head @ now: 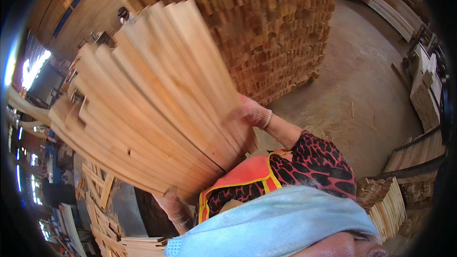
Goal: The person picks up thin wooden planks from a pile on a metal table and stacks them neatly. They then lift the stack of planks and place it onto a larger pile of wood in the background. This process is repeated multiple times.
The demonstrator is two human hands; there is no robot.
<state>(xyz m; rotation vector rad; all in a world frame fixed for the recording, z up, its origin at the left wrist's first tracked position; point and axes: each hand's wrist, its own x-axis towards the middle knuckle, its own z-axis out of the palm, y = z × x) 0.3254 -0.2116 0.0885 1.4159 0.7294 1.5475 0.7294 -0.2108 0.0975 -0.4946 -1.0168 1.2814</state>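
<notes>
A wide bundle of sawn wooden boards fills the space before my chest, its boards side by side and their far ends uneven. My right hand, in a pale reddish knit glove, grips the bundle's right edge. At the lower left edge, my left hand holds the boards in a similar glove; its fingers are partly hidden by the wood. The near ends of the boards rest close against my red apron with yellow trim. Some of the bundle is blurred.
A tall stack of cut timber stands just beyond the bundle. Loose wood strips lie at left by a dark metal surface. More boards are piled at lower right. Another person is at the far left. Concrete floor extends right.
</notes>
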